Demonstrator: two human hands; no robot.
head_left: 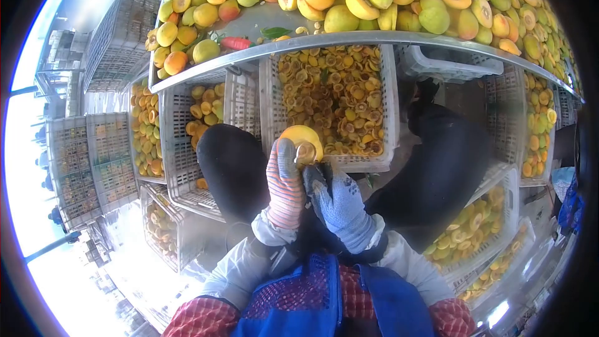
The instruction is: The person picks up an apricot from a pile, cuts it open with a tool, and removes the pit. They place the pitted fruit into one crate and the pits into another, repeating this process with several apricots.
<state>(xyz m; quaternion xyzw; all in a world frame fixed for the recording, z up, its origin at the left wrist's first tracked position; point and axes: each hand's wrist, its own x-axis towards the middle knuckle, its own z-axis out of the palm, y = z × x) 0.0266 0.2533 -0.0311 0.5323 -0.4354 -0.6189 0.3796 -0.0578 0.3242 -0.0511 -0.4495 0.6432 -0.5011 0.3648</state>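
Observation:
A halved yellow fruit (303,138) is held over the near end of a white crate (392,106) full of cut, dark-centred fruit pieces. My left hand (285,184), in an orange-and-grey striped glove, grips the fruit from its left side. From the right, my right hand (342,203) in a blue-grey glove has its fingers closed just below the fruit, by its round brown centre (306,153). Whatever my right fingers hold is too small to make out. Both hands are close together between my knees.
A metal-edged table (268,48) bearing heaped whole and halved fruit runs across the top, with a red object (236,43) on it. Crates of fruit stand left (178,143) and right (515,193). Stacked crates (93,162) rise at far left. My knees flank the middle crate.

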